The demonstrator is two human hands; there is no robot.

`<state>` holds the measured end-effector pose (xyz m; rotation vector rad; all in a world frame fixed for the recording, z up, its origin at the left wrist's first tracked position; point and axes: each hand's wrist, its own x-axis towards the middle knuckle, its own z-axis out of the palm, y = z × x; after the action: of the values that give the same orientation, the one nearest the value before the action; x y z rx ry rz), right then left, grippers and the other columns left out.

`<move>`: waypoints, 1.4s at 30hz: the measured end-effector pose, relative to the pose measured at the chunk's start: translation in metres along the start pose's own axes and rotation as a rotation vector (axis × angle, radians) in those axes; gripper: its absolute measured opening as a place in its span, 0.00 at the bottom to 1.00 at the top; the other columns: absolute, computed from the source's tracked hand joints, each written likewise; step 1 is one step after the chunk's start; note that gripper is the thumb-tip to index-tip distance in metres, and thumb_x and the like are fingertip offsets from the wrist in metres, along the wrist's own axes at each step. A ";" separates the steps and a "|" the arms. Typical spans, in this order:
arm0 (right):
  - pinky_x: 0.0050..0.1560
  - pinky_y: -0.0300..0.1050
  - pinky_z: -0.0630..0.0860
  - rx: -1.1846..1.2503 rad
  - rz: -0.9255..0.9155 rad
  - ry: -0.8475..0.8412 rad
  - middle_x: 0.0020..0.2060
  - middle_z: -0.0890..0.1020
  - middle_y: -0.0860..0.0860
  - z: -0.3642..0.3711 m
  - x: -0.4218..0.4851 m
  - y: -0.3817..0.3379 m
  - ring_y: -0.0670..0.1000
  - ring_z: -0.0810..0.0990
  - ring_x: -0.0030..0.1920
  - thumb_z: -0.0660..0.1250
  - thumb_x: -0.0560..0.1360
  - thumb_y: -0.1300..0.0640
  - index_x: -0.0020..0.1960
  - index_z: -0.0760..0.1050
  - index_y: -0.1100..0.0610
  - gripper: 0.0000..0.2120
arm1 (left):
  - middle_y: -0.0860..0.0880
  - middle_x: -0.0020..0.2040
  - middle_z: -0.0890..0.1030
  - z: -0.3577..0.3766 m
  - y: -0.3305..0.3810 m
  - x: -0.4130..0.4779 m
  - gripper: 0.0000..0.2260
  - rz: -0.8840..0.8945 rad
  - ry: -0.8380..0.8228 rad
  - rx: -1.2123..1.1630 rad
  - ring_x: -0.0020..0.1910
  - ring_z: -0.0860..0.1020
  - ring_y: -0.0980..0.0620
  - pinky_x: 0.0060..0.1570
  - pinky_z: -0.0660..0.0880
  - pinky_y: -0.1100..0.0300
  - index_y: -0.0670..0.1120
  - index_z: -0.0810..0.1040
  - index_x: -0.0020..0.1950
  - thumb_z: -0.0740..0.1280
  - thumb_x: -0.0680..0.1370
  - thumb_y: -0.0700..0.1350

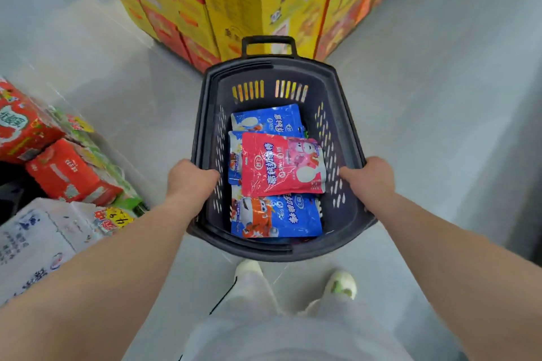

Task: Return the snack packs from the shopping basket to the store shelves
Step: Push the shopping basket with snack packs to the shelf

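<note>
The dark shopping basket (272, 63) is filling the centre of the frame, holding blue snack packs (281, 220) with a red snack pack (278, 164) lying on top. The left hand (190, 179) and right hand (372, 177) are gripping its side rims, fingers (347, 173) curling over the edges.

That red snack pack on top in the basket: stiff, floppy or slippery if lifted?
The red pack would probably flop, since its film is creased and wrinkled. It looks glossy, so it may slide in a loose grip, or slip off the blue packs beneath it if the basket tilts. It lies fairly flat, so it is likely light.
</note>
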<state>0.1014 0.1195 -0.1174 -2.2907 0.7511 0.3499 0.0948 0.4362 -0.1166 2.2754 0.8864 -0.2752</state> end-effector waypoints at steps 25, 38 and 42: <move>0.25 0.41 0.63 0.257 0.513 0.565 0.26 0.69 0.51 -0.378 0.151 0.330 0.52 0.69 0.26 0.69 0.67 0.52 0.32 0.63 0.58 0.16 | 0.43 0.42 0.81 0.398 0.454 -0.200 0.12 0.637 -0.428 0.236 0.40 0.79 0.41 0.43 0.80 0.49 0.44 0.78 0.46 0.71 0.65 0.45; 0.25 0.42 0.60 0.322 0.654 0.633 0.27 0.68 0.51 -0.535 0.352 0.399 0.51 0.67 0.26 0.69 0.67 0.51 0.33 0.62 0.57 0.17 | 0.45 0.37 0.81 0.573 0.713 -0.233 0.11 0.760 -0.497 0.304 0.34 0.78 0.46 0.38 0.79 0.53 0.44 0.79 0.42 0.72 0.65 0.49; 0.25 0.42 0.58 0.331 0.634 0.605 0.26 0.68 0.51 -0.590 0.428 0.450 0.50 0.65 0.25 0.69 0.66 0.51 0.32 0.61 0.56 0.18 | 0.44 0.41 0.81 0.649 0.767 -0.251 0.16 0.704 -0.485 0.291 0.39 0.80 0.43 0.44 0.80 0.48 0.43 0.80 0.47 0.73 0.66 0.52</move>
<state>0.1932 -0.7318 -0.1167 -1.7924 1.7059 -0.2034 0.4449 -0.5389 -0.1078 2.4558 -0.2246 -0.6203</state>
